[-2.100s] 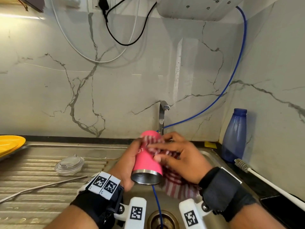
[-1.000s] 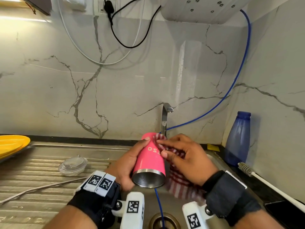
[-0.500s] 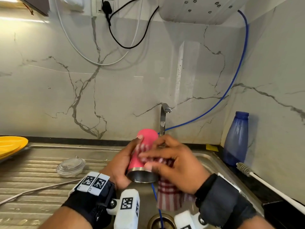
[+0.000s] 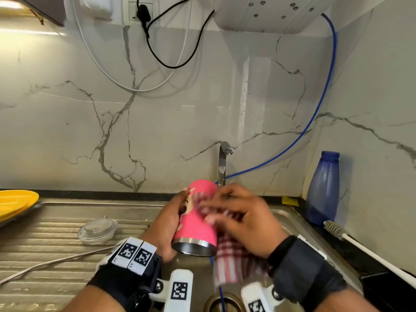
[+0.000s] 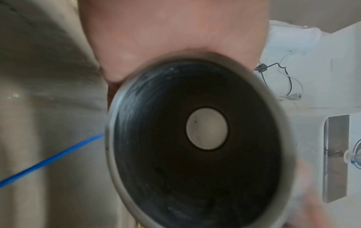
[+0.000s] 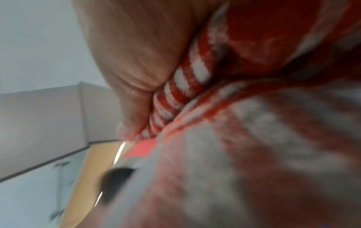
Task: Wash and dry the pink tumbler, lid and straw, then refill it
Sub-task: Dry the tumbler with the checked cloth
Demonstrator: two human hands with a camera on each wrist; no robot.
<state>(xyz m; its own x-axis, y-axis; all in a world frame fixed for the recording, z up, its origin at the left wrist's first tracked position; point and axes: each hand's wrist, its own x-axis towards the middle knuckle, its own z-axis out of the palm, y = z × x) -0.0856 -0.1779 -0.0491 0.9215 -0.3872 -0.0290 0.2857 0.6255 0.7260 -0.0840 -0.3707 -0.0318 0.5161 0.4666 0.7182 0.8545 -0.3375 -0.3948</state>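
Both hands meet over the sink (image 4: 299,224), with the pink tumbler (image 4: 195,219) between them. It lies tilted, steel mouth towards the person, base towards the tap (image 4: 222,163). The left hand (image 4: 170,224) curls round its left side and grips it. The right hand (image 4: 245,219), blurred, presses a red-and-white checked cloth (image 4: 234,262) against its right side, fingers bent over the cloth. On the ribbed worktop (image 4: 45,248) to the left lie the clear lid (image 4: 97,230) and the metal straw (image 4: 51,264), apart from both hands.

Black wrist straps (image 4: 126,282) carry white square-coded camera mounts (image 4: 179,290).
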